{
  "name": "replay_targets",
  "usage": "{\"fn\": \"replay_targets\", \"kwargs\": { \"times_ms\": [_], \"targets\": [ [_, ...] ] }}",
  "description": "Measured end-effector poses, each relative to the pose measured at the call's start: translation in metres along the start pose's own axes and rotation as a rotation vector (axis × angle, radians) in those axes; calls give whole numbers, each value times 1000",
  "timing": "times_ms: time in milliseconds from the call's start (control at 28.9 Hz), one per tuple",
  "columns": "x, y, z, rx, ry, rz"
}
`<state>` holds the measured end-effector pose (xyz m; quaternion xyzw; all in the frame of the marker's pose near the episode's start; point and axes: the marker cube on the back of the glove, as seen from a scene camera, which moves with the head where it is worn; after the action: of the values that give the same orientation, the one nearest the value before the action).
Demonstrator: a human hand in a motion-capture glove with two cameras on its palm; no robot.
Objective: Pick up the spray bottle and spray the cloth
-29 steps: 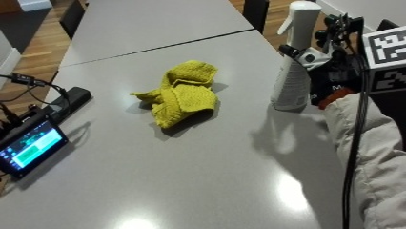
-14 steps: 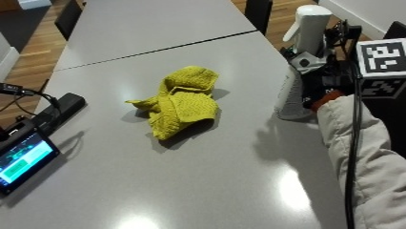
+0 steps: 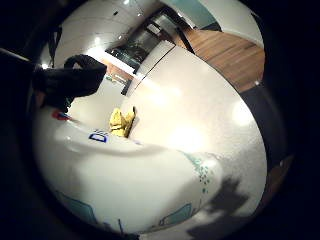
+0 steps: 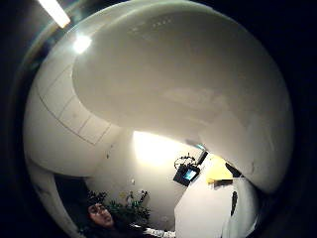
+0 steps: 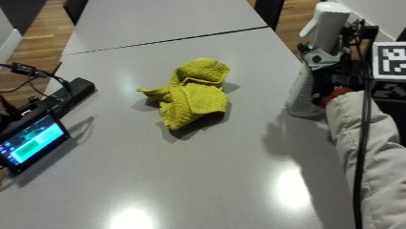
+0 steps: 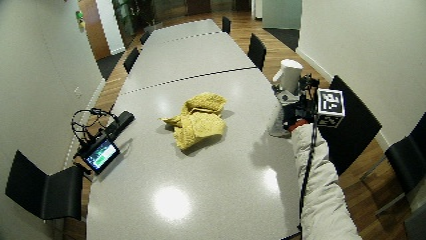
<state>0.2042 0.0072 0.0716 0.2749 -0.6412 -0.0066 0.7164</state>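
A white spray bottle stands upright on the grey table near its right edge. My gloved right hand is wrapped round the bottle's far side, below the grey trigger head. The little finger side palm view has the bottle's body filling it, with black fingers curled over it. Most of the thumb side palm view is taken up by the bottle. A crumpled yellow cloth lies at the table's middle, to the left of the bottle and apart from it. The cloth shows beyond the bottle.
A small device with a lit screen and a black box with cables sit at the table's left edge. A seam crosses the table behind the cloth. Black chairs stand along the sides.
The outside camera has shifted a little. The hand stays on the bottle, which still stands in the same spot relative to the cloth.
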Motion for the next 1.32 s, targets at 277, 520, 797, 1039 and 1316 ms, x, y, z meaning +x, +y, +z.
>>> {"fn": "replay_targets", "kwargs": {
  "times_ms": [277, 520, 797, 1039, 1316],
  "targets": [
    [-7, -14, -46, 69, 88, -32],
    [-77, -49, -16, -31, 309, -140],
    [-68, -55, 4, -269, 1050, -282],
    [-53, -43, 20, -399, 1349, -356],
    [-58, -41, 41, -445, 1437, -409]
  ]
}}
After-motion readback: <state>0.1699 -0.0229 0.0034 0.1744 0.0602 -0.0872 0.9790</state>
